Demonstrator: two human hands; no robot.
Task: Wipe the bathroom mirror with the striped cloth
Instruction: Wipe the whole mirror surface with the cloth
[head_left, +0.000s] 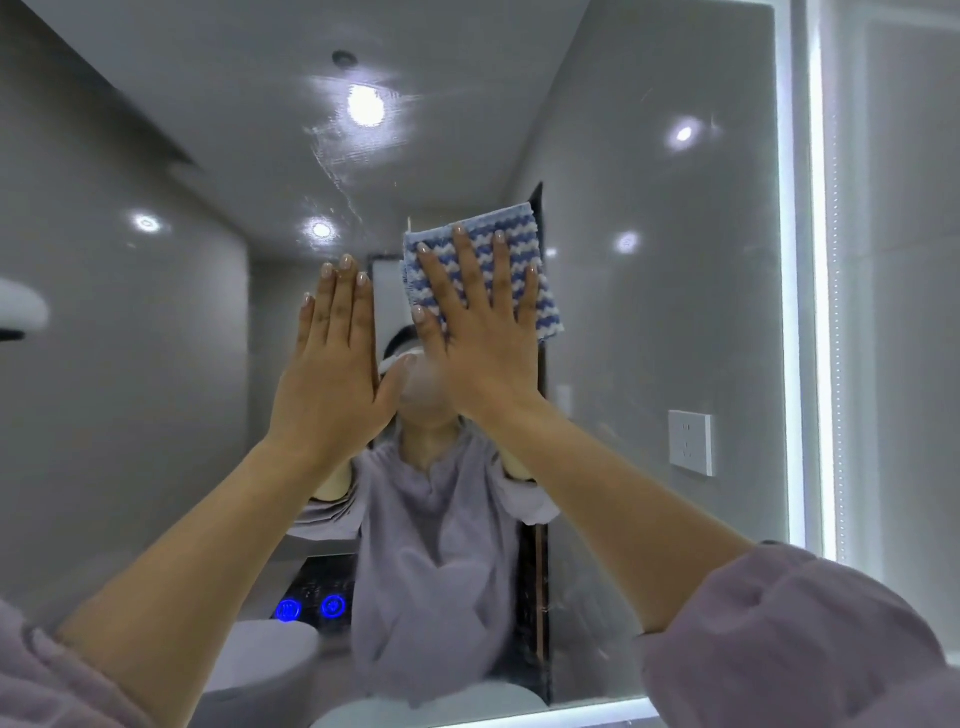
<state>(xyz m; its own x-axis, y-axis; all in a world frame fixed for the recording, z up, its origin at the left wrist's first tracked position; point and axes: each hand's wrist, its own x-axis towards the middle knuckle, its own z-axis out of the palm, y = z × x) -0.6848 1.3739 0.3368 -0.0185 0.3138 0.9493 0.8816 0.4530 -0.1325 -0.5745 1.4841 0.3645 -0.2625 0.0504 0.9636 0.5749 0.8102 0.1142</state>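
The bathroom mirror (649, 260) fills most of the view, with smears and streaks near its upper middle. A blue-and-white striped cloth (511, 244) lies flat against the glass at centre. My right hand (480, 332) presses it there with fingers spread wide over it. Just to its left, my left hand (332, 358) rests flat on the bare glass, fingers straight and together, holding nothing. Both forearms reach up from lilac sleeves at the bottom corners.
A lit white strip (818, 260) runs down the mirror's right edge and along its bottom. The reflection shows a person in a lilac top, a wall socket (691, 441), ceiling lights, two blue glowing buttons (311, 608) and a white toilet (260, 670).
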